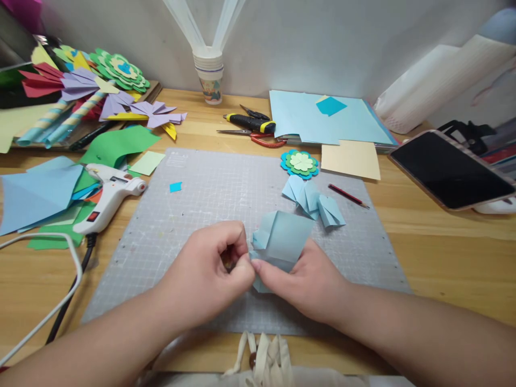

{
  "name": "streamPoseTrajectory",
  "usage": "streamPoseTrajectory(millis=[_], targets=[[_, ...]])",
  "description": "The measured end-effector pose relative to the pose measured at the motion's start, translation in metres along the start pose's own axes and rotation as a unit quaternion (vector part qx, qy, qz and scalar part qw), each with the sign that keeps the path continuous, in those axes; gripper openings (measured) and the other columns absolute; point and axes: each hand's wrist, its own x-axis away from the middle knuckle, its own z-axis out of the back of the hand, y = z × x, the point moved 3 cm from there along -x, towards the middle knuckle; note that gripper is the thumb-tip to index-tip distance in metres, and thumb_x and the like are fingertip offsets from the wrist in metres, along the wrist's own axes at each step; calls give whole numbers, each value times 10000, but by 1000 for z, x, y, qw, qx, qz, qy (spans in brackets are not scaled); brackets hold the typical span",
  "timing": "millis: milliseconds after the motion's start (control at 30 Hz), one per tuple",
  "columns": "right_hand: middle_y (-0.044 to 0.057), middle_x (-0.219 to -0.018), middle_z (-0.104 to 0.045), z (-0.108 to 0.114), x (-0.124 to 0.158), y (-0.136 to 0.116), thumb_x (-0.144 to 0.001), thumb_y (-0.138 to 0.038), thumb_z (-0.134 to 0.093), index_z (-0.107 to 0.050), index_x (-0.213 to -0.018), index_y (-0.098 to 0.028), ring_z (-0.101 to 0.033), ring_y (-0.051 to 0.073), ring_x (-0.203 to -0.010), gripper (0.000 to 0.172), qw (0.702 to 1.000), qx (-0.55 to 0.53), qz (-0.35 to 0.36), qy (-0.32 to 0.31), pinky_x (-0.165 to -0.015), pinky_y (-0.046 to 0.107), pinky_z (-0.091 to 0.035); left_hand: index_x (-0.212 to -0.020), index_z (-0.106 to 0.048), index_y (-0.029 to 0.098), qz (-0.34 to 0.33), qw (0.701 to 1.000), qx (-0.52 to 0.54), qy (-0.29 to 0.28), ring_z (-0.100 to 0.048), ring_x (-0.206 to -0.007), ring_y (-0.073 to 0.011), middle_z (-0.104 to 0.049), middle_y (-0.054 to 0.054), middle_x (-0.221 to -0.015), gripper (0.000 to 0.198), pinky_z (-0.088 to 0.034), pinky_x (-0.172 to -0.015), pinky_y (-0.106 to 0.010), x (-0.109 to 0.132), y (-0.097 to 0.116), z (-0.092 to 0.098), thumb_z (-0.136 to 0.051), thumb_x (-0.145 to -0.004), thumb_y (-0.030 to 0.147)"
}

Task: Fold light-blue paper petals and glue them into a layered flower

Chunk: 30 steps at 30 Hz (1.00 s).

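A light blue sheet of paper [288, 236] with creases and folded edges is held up over the grey cutting mat [161, 209]. My left hand [213, 263] pinches its left edge between thumb and forefinger. With the thumb in front and the fingers hidden behind, my right hand [310, 279] grips the lower right part of the same sheet. Just beyond it on the mat lie several folded light blue paper pieces [310, 198]. A layered green and blue paper flower [299, 164] rests behind those pieces, and a dark red pencil [349, 196] lies to their right.
A white glue gun [110, 196] with its cord lies at left beside coloured paper scraps [40, 188]. Paper flowers [121, 70] crowd the back left. Paper cups [209, 75], scissors [268, 140] and blue paper sheets [306, 115] stand or lie at the back. A phone [455, 166] leans at right.
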Motion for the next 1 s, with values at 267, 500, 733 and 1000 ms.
streamPoseTrajectory(millis=[267,500,733,1000], targets=[[-20,-658,-546,10,-4,-7,-809,-281,-570,-549,-705,-195,-503,116,-615,137,997,-74,-4,14,-554,226,-462,-731,-655,164,143,946,282,-74,-401,-546,-73,-540,34,-608,210,-304,-522,-215,-3,-17,5,-621,-808,356],[-24,-646,-543,11,-4,-6,-799,-272,-587,-550,-704,-188,-503,107,-603,132,995,-95,-10,-2,-528,209,-456,-741,-696,182,198,919,322,-111,-423,-538,-55,-549,49,-583,227,-296,-512,-187,-3,-24,5,-754,-714,400],[-16,-664,-559,8,-2,-5,-804,-249,-594,-566,-701,-191,-508,118,-632,121,998,-63,11,-5,-579,230,-472,-710,-679,176,208,919,317,-111,-405,-519,-42,-547,61,-561,171,-286,-500,-167,-3,-21,4,-759,-705,327],[-30,-660,-561,7,-1,-2,-858,-280,-578,-597,-752,-190,-490,86,-586,140,989,-144,-7,-28,-535,186,-446,-715,-696,183,208,913,337,-101,-404,-508,-34,-537,65,-556,189,-297,-485,-150,-3,-21,5,-769,-703,357]])
